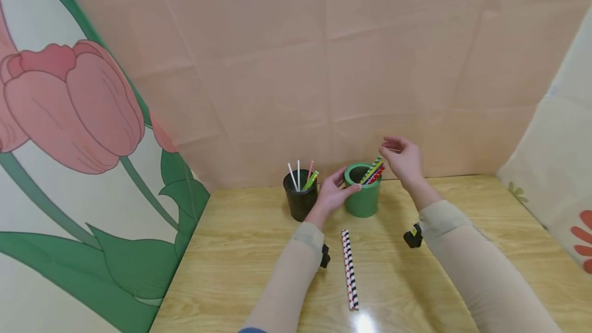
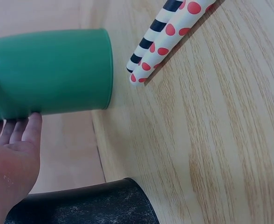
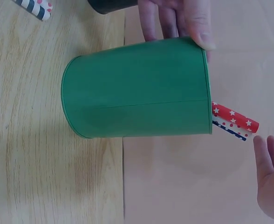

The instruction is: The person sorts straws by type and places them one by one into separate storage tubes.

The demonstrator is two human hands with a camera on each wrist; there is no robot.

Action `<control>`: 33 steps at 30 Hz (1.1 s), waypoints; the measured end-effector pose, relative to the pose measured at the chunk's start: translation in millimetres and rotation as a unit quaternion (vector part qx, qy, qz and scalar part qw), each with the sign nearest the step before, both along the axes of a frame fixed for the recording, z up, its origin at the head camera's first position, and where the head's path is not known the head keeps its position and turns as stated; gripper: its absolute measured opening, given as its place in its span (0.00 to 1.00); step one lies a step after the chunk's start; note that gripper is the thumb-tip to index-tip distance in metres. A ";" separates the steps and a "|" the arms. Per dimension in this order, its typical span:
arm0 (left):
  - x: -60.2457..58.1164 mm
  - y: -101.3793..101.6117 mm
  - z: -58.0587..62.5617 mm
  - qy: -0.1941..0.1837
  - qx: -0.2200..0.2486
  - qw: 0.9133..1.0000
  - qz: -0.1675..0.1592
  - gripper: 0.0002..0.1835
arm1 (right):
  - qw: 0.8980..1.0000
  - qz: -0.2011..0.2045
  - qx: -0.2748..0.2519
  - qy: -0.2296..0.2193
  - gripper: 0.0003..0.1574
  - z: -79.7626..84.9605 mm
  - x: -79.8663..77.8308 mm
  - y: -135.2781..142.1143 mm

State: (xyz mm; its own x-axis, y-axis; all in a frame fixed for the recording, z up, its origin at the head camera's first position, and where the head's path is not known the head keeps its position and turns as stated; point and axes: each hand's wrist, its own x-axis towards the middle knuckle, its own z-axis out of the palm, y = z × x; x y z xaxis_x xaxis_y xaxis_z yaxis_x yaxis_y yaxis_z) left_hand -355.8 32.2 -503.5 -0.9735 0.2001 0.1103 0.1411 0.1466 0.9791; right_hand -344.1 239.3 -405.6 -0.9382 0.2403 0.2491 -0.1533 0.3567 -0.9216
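My left hand (image 1: 330, 193) holds the green cup (image 1: 363, 202) at its left side, with its thumb (image 3: 197, 23) at the rim and its fingers (image 2: 32, 128) against the wall. Several patterned paper straws (image 1: 372, 171) lean to the right inside the cup. One is red with white stars (image 3: 235, 116). Just above and right of the straw tips is my right hand (image 1: 404, 161), its fingers loosely bent and apart from the straws, holding nothing. Two more paper straws, one red-dotted (image 2: 169, 39) and one black-striped (image 2: 148, 35), lie side by side on the table in front of the cup.
A black cup (image 1: 300, 202) stands close to the left hand, with white, pink and green sticks (image 1: 298, 176) in it. The wood-patterned table (image 1: 231, 256) ends at a pinkish sheet (image 1: 259, 91) behind the cups. Black wrist devices (image 1: 413, 236) sit under both forearms.
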 end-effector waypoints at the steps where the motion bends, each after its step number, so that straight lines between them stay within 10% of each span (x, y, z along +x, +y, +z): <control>1: 0.0 0.1 -0.2 0.000 -0.001 1.000 0.001 0.44 | 1.000 -0.001 -0.004 0.003 0.30 -0.9 -0.2 0.3; 12: 2.3 -0.3 0.9 0.005 0.001 1.000 -0.003 0.43 | 0.989 -0.025 -0.135 0.049 0.24 -9.3 7.2 3.5; 33: -1.2 -1.3 0.8 0.008 -0.010 1.000 -0.003 0.43 | 0.927 -0.064 -0.353 0.113 0.13 -55.5 48.4 4.5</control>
